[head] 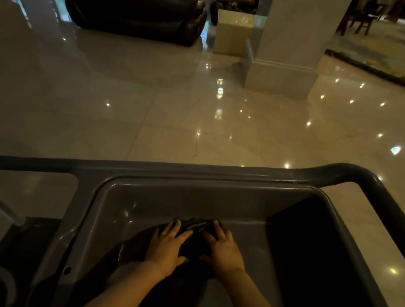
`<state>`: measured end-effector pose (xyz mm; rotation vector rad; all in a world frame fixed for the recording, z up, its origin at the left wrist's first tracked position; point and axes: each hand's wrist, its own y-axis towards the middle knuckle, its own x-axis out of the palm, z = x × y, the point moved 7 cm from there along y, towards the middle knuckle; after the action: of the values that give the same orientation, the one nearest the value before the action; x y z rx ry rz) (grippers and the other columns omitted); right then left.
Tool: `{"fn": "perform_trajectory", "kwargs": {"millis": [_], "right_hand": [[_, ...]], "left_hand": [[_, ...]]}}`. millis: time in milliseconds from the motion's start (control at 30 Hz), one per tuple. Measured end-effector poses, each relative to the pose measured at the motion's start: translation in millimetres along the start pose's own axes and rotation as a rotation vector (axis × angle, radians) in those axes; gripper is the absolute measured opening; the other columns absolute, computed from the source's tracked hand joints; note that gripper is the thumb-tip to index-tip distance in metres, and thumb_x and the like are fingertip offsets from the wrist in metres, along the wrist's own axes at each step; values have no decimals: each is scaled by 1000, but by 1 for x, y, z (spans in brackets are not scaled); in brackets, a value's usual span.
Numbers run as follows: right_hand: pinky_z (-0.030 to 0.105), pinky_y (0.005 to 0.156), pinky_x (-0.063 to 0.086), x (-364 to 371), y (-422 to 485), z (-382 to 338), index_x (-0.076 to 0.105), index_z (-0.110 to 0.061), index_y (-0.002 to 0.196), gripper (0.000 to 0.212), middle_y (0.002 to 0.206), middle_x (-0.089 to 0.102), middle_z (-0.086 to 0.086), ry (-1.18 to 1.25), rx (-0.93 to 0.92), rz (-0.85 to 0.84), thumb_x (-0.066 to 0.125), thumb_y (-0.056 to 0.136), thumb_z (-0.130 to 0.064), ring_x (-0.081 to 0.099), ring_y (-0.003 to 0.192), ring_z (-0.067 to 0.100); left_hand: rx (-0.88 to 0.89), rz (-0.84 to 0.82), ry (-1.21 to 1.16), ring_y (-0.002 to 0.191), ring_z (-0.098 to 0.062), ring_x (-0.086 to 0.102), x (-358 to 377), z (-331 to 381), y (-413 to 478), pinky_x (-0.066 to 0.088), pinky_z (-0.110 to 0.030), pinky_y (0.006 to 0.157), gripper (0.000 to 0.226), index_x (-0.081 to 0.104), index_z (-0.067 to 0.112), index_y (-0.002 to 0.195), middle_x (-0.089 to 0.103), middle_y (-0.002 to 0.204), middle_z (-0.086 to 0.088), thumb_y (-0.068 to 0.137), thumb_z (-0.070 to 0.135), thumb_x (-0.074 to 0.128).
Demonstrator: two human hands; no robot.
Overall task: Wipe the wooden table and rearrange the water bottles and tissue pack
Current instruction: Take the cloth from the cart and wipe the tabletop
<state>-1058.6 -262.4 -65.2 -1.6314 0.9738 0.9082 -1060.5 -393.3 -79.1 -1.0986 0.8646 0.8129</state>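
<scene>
Dark cloth (193,235) half-hidden under left hand (168,246), right hand (223,251); shadowed.

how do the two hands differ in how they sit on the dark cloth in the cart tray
The left hand lies on the near left part of the dark cloth, fingers spread and angled up to the right. The right hand sits on the right part, its fingers angled up to the left and reaching farther up. Both lie palm down on the cloth inside the grey cart tray.
</scene>
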Motion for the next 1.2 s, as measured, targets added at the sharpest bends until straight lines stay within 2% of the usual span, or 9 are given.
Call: {"fn": "perform_trajectory", "kwargs": {"millis": [167, 300, 433, 600, 700, 900, 1033, 1200], "right_hand": [[37, 101, 40, -2, 2, -7, 47, -15, 134, 44, 156, 26, 6, 10, -5, 165, 50, 92, -26, 29, 133, 29], [35, 91, 41, -3, 1, -7, 52, -12, 126, 37, 142, 43, 6, -7, -33, 234, 41, 94, -25, 38, 122, 26], [37, 92, 40, -9, 2, -4, 50, -11, 128, 36, 140, 46, 9, -17, -45, 206, 42, 95, -22, 39, 120, 29], [40, 90, 42, -23, -4, 4, 49, -10, 126, 36, 131, 53, 12, -9, -7, 92, 46, 94, -25, 40, 121, 33], [40, 91, 45, -34, -14, 14, 49, -13, 128, 37, 132, 53, 11, 49, 31, 86, 48, 94, -28, 40, 124, 32], [39, 93, 45, -67, -48, 33, 48, -16, 128, 38, 134, 53, 11, 58, 56, 185, 49, 93, -30, 42, 127, 31], [41, 89, 46, -91, -82, 50, 48, -19, 128, 36, 130, 55, 10, 29, 60, 269, 48, 94, -31, 46, 123, 31], [39, 84, 48, -122, -135, 71, 52, -23, 123, 31, 122, 58, 6, 22, 84, 380, 49, 93, -33, 50, 113, 28]], "left_hand": [[-44, 111, -9, 146, -22, 13, 0, 3, 2, 17, -33, 118, 60, 23, 28, 146, 14, 159, -5, 93, 33, 49], [-27, 148, 28, 144, -20, 20, 1, 5, 0, 20, -29, 116, 52, 29, 28, 144, 23, 157, -4, 95, 31, 45], [-35, 176, 6, 138, -22, 33, -6, 9, 0, 29, -31, 112, 46, 39, 26, 139, 39, 149, -4, 94, 29, 46], [-13, 156, -27, 119, -25, 52, -22, 22, -3, 45, -36, 95, 35, 48, 22, 128, 56, 130, -7, 94, 28, 47], [21, 174, -33, 115, -26, 53, -34, 34, -8, 47, -37, 91, 31, 49, 22, 125, 57, 126, -8, 94, 27, 47], [102, 223, 29, 116, -27, 53, -65, 73, -20, 45, -37, 88, 33, 49, 24, 126, 57, 127, -6, 93, 30, 49], [170, 287, 38, 110, -25, 55, -81, 105, -39, 45, -37, 81, 30, 49, 26, 123, 59, 120, -4, 93, 32, 48], [273, 353, 55, 110, -23, 53, -103, 154, -70, 42, -38, 84, 29, 51, 28, 121, 60, 118, -1, 92, 32, 49]]}}
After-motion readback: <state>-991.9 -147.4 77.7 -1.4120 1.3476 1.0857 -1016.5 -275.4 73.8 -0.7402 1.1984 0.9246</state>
